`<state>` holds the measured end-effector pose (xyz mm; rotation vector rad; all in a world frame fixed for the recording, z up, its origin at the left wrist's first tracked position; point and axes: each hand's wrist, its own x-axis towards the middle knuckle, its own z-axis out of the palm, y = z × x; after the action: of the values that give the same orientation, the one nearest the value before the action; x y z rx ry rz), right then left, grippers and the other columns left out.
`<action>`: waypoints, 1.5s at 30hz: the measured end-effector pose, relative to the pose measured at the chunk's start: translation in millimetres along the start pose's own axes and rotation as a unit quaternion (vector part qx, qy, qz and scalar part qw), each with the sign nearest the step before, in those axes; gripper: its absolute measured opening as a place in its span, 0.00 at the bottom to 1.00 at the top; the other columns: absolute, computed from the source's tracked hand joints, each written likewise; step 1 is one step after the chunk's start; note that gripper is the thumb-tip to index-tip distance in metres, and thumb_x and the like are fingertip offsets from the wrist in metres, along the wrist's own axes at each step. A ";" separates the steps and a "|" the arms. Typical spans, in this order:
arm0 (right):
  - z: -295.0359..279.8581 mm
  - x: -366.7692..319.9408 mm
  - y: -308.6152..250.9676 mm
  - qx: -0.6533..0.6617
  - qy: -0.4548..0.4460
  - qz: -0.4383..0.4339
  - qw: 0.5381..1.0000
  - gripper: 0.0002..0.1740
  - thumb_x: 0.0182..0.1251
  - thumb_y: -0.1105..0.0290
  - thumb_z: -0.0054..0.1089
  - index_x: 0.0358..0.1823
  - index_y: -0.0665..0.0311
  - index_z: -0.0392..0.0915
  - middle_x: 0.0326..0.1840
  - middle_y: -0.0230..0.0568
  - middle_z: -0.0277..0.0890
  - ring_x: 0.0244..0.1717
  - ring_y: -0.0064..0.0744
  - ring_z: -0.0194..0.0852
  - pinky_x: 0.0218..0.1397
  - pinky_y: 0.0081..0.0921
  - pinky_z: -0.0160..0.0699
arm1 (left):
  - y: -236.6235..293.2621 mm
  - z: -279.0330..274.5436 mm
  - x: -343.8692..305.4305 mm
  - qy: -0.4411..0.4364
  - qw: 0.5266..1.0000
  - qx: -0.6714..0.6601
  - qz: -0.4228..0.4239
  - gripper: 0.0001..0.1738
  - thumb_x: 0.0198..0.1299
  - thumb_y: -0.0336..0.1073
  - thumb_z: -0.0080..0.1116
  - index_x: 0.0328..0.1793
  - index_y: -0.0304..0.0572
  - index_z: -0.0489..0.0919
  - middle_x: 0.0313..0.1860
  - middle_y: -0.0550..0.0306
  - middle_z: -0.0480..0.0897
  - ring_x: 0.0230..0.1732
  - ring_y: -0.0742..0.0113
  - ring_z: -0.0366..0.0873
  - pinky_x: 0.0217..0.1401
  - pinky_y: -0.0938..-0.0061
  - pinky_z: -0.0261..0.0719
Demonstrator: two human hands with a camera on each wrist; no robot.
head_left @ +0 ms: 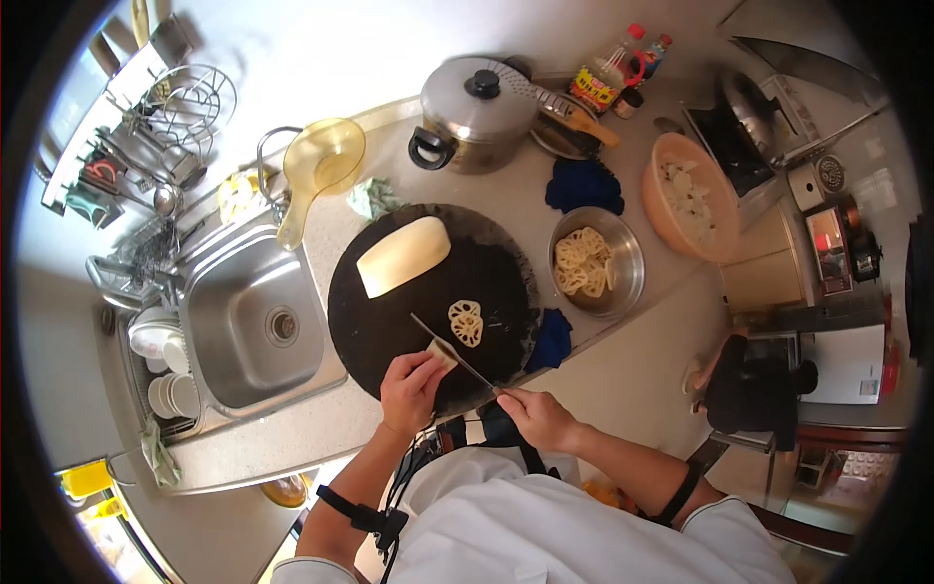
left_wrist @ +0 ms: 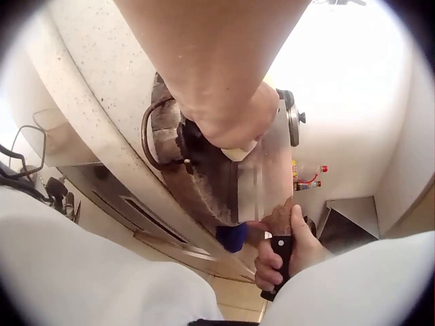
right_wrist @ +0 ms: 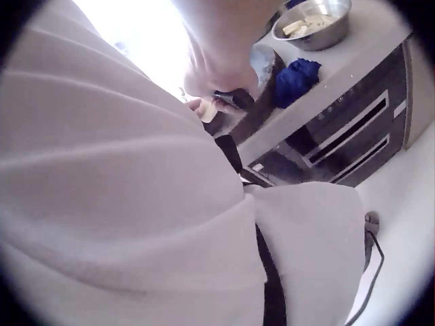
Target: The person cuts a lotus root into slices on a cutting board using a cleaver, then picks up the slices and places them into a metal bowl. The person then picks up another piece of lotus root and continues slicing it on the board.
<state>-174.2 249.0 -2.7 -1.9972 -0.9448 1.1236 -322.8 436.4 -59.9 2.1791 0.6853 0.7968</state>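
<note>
On the round dark chopping board (head_left: 375, 326), my left hand (head_left: 409, 391) holds a short pale piece of lotus root (head_left: 441, 353), fingertips close to the blade. My right hand (head_left: 538, 419) grips the black handle of a cleaver (left_wrist: 273, 163), its wide blade standing on edge against the cut end of that piece. A few lotus root slices (head_left: 466, 322) with holes lie just beyond the blade. Farther back on the board rests a large peeled lotus root section (head_left: 404, 255). In the right wrist view the right hand (right_wrist: 221, 71) and the handle show, with the blade mostly hidden.
Right of the board stands a steel bowl (head_left: 635, 255) of lotus slices, then a pink basin (head_left: 671, 234) with pale pieces. Blue cloths (head_left: 584, 185) lie near the board. A pot (head_left: 477, 102) is behind, a sink (head_left: 243, 331) left, a yellow ladle (head_left: 326, 161) beside it.
</note>
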 end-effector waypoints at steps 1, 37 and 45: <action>-6.8 -0.2 -8.4 0.005 -0.009 0.026 1.000 0.25 0.80 0.54 0.47 0.61 0.68 0.78 0.43 0.60 0.84 0.46 0.58 0.84 0.49 0.43 0.80 | -2.4 0.6 -2.2 -0.001 1.000 -0.014 -0.004 0.13 0.51 0.26 0.74 0.43 0.40 0.87 0.45 0.51 0.85 0.43 0.52 0.83 0.46 0.64 0.83; 22.4 -6.4 -3.4 -0.033 0.032 -0.018 0.999 0.24 0.81 0.55 0.45 0.56 0.69 0.79 0.37 0.59 0.84 0.39 0.61 0.84 0.43 0.45 0.81 | -0.5 2.6 -6.8 0.003 1.000 -0.007 -0.030 0.09 0.55 0.28 0.72 0.43 0.43 0.87 0.47 0.52 0.83 0.44 0.54 0.83 0.45 0.66 0.84; -10.8 -21.4 -43.9 0.028 -0.016 0.014 0.999 0.24 0.81 0.55 0.48 0.61 0.68 0.79 0.40 0.60 0.84 0.42 0.57 0.85 0.45 0.40 0.82 | -5.8 -0.3 -10.4 0.006 0.999 -0.036 -0.006 0.17 0.52 0.25 0.73 0.49 0.39 0.82 0.50 0.46 0.79 0.48 0.48 0.81 0.48 0.64 0.82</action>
<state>-184.5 252.5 46.1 -1.9593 -0.8943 1.1878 -331.3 433.2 -67.6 2.1055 0.6666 0.8165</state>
